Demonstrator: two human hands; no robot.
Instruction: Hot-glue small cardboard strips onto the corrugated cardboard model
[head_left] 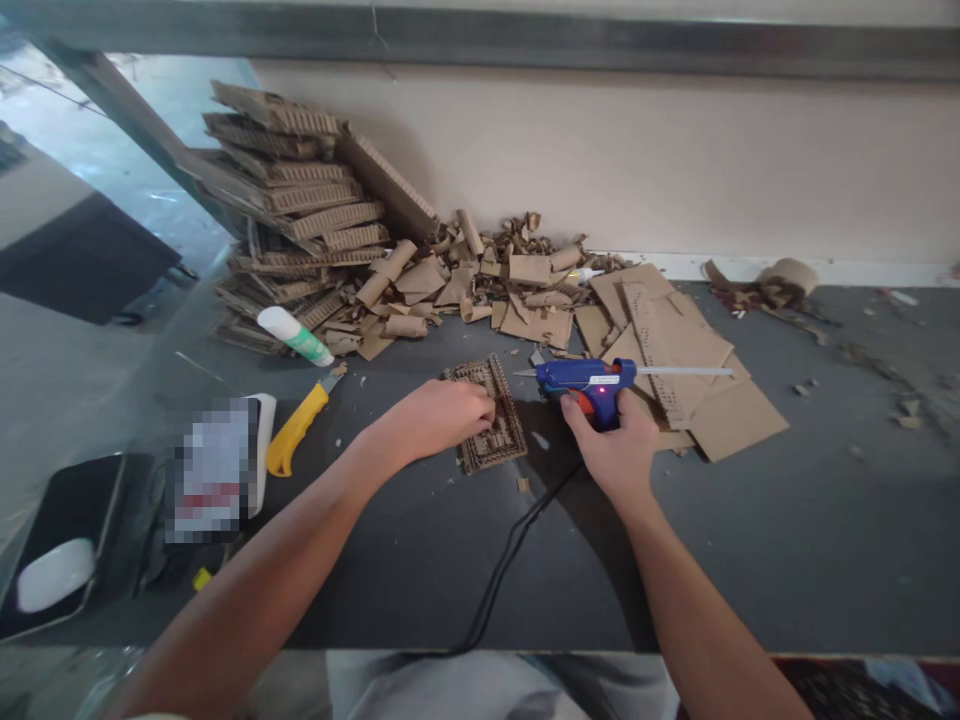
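In my right hand [621, 445] is a blue hot glue gun [574, 375], its nozzle pointing left and a clear glue stick [686, 371] sticking out of its back. A small red light glows on its side, and a black cord [510, 555] runs from it toward the table's front edge. My left hand [450, 412] is over a small rectangular piece built of corrugated cardboard strips [506, 415], lying on the dark table. The fingers of that hand are curled down onto the piece; whatever they pinch is hidden. The nozzle is apart from the cardboard piece, to its right.
Behind stand stacked corrugated panels [315, 195] and a heap of cardboard scraps [465, 275]. Flat cardboard sheets [739, 415] lie at right. Leftward are a white-green glue stick tube [296, 335], a yellow utility knife [300, 430] and a phone [64, 510]. A metal bar [480, 40] crosses above.
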